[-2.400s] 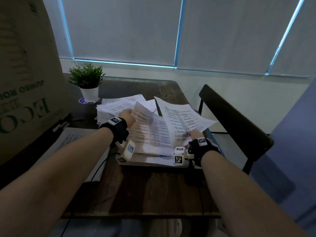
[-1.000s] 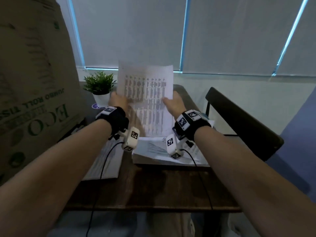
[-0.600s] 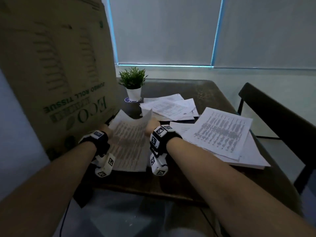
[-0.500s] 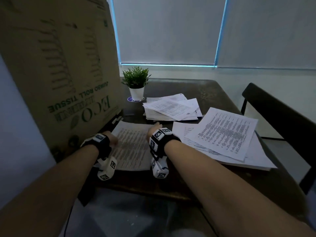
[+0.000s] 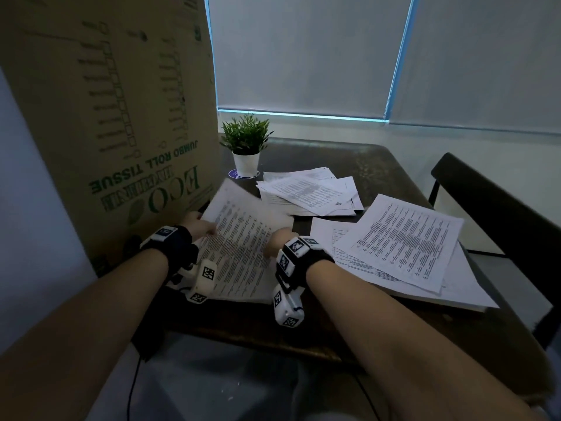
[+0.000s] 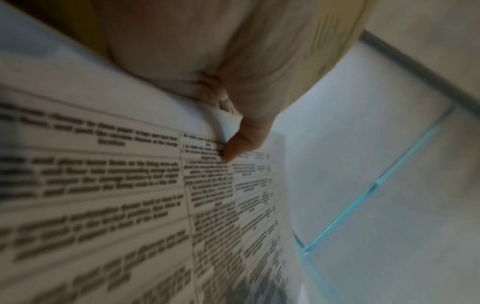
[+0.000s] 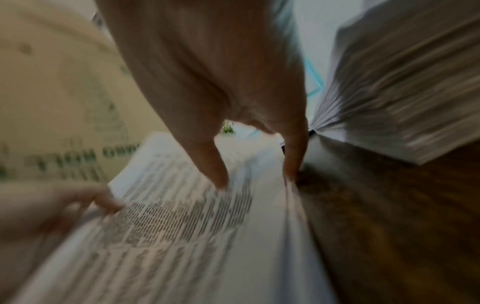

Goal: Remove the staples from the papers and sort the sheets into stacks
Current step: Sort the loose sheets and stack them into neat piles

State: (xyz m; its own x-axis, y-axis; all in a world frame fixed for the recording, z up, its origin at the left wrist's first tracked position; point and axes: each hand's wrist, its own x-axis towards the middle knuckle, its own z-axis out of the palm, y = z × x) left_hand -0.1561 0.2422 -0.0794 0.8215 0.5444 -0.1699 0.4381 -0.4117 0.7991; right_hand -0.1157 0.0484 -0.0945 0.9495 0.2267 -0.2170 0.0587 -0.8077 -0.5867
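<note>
I hold one printed sheet (image 5: 239, 244) with both hands at the left of the table, beside the cardboard box. My left hand (image 5: 200, 226) pinches its left edge, with the thumb (image 6: 239, 144) on the print. My right hand (image 5: 276, 241) grips the right edge, its thumb (image 7: 215, 172) on top and a finger (image 7: 293, 164) at the rim. The sheet (image 7: 182, 216) is blurred and its far end stands a little raised. More white paper shows under its near edge. No staple or staple remover is visible.
A loose pile of sheets (image 5: 306, 192) lies at the back and a bigger pile (image 5: 403, 244) at the right of the dark table (image 5: 349, 159). A potted plant (image 5: 244, 147) stands behind. A tall cardboard box (image 5: 106, 117) walls the left, and a black chair (image 5: 501, 214) stands at the right.
Both hands lifted the sheet from the right pile and carried it left to the spot by the box. It lay flat half a second ago; now its far end is raised.
</note>
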